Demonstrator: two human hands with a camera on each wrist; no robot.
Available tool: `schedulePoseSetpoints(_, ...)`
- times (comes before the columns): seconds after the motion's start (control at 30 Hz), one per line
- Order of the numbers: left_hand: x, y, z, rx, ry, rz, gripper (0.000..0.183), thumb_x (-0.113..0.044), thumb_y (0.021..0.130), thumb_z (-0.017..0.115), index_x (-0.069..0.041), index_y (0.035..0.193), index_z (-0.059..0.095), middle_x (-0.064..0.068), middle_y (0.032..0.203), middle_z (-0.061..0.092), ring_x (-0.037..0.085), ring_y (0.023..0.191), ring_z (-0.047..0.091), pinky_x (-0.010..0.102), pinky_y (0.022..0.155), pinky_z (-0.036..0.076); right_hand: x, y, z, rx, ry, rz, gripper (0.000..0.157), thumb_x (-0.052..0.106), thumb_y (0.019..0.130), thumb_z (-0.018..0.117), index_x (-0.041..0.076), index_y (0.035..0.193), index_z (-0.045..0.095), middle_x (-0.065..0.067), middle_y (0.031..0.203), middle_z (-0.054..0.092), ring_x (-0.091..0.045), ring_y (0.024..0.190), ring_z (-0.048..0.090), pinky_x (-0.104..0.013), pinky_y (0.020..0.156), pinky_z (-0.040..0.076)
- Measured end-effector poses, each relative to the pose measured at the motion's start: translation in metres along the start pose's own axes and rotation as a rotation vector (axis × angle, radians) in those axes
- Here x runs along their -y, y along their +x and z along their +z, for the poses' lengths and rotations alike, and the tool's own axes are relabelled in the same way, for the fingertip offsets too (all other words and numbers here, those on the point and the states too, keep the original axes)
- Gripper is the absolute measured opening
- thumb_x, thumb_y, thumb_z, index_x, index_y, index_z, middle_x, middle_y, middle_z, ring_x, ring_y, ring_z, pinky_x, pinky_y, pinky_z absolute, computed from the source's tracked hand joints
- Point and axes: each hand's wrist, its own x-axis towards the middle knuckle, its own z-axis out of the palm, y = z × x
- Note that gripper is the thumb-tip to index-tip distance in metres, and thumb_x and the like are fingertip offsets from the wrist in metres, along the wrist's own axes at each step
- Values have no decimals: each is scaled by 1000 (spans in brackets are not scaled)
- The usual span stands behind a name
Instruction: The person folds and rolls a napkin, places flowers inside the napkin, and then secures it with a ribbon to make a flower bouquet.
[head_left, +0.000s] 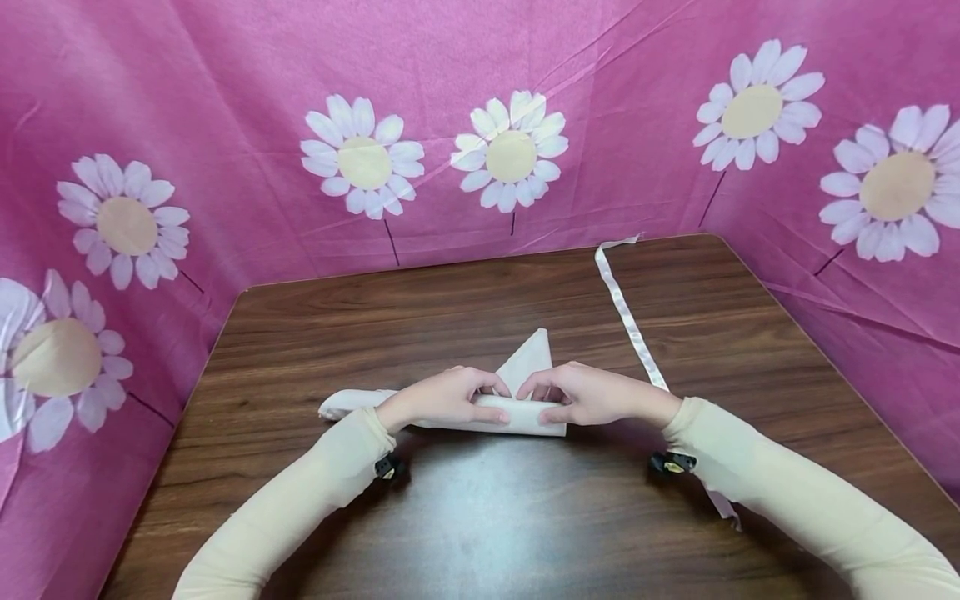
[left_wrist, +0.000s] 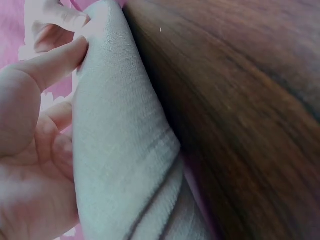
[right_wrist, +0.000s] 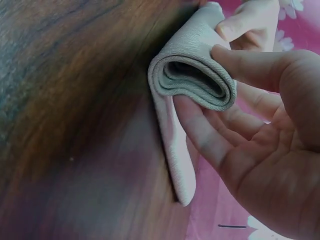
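**Rolled white cloth (head_left: 528,419) is held on the counter (head_left: 480,533)**

The white cloth is found near the middle of the brown counter, where it is pinched by both hands. One part is grasped by the grip of the left hand (head_left: 446,396), with the thumb put on the near side and the fingers bent over the far side. The right end is grasped by the grip of the right hand (head_left: 600,393) in the same way. Some fingertips are hidden behind the roll.

In the right wrist view, the end of the roll is seen as a flat loop made of layers. In the left wrist view, a few creases are seen in the cloth. Past the far side of the roll, a pointed flap (head_left: 531,357) is left flat. Past the left wrist, the other end of the cloth is seen sticking out.

A shiny white ribbon (head_left: 627,310) is stretched from the far edge of the counter to the right arm, and is partly covered by the right sleeve (head_left: 787,492). Behind the counter, a pink sheet (head_left: 247,167) is hung, with big white daisies (head_left: 363,162) shown on it.
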Motion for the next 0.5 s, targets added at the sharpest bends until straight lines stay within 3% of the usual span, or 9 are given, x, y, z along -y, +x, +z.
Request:
schedulePoseSetpoints(0.3,2,-5,4,-11,18,11,26,-35,93,75,-19,114,71,-15,83,64,2,69,53,23,68,46,-15,3,2,31,147,17,24,3,95,69,7,119,66,3,98,73,-10,90,67,-30,81,55)
schedulePoseSetpoints(0.5,-2,-7,4,-31,88,2,35,-36,87,81,-17,115,72,-13,93,66,5,81,56,26,76,46,-20,4,3,72,285,66,23,4,98,65,4,121,66,2,99,73,-13,93,68,-31,85,54)
